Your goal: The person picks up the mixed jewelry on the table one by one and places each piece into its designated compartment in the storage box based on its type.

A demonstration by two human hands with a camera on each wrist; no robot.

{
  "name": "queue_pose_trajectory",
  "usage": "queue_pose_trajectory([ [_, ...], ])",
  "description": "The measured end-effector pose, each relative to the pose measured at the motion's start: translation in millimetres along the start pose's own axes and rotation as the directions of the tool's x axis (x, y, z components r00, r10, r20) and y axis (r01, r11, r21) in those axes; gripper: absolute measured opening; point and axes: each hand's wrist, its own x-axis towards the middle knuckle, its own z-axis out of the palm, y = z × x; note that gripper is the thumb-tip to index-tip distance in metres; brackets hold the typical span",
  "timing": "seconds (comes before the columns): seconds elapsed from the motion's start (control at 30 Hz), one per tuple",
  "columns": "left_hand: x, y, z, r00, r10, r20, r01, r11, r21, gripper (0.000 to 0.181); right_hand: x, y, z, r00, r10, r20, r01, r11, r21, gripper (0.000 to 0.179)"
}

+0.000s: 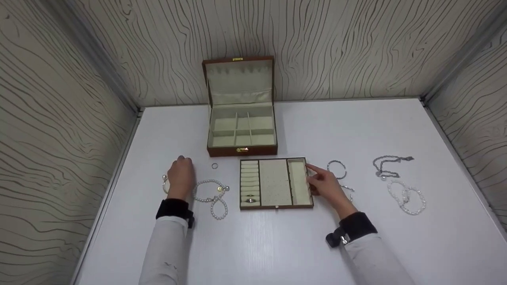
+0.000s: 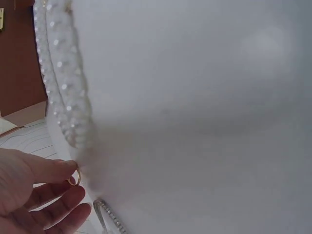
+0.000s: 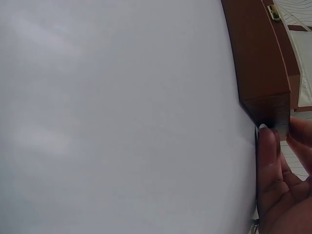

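My left hand (image 1: 181, 178) is at the table's left side, between an open bangle with a pearl end (image 1: 164, 178) and a pearl strand (image 1: 208, 181). In the left wrist view its thumb and index finger pinch a gold-coloured ring (image 2: 79, 176). My right hand (image 1: 328, 188) grips the right end of a brown jewelry tray (image 1: 273, 182), thumb against the end wall and fingertips at the rim. Ring rolls line the tray's left section, where a few rings (image 1: 250, 200) sit near the front. Another ring (image 1: 214, 166) lies on the table left of the tray.
Behind the tray stands a brown jewelry box (image 1: 222, 152), lid raised, its compartments showing. To the right lie a silver bangle (image 1: 344, 172), small silver pieces (image 1: 347, 187), a grey chain necklace (image 1: 380, 159) and a clear beaded strand (image 1: 414, 213). Patterned walls enclose the table.
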Motion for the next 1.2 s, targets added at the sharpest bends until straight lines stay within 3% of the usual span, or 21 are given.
queue_pose_trajectory([
  [0.27,-2.2,-2.8,0.5,0.999,0.017,-0.031,-0.018,0.999,-0.042,0.017,-1.0,-0.2,1.0,1.0,0.017,-0.005,-0.017,1.0,-0.012,0.049],
  [0.57,-15.2,5.2,-17.7,0.996,-0.091,-0.001,0.089,0.974,-0.208,0.01,-3.6,1.1,1.4,0.999,0.049,0.004,-0.048,0.999,-0.023,0.05],
  [0.67,-21.4,13.9,-25.5,0.994,-0.106,0.011,0.104,0.946,-0.308,0.01,-3.0,-0.2,0.8,0.999,0.037,0.004,-0.037,0.999,-0.031,0.05],
  [0.8,-30.7,28.6,-32.5,0.994,-0.096,0.055,0.111,0.886,-0.451,0.013,-2.4,-0.2,0.3,0.999,0.033,0.009,-0.032,0.999,-0.036,0.05],
  [1.2,-45.0,63.8,-28.1,0.993,0.067,0.096,0.01,0.768,-0.64,0.017,-1.5,0.7,1.4,1.0,0.019,-0.011,-0.019,0.999,-0.029,0.05],
])
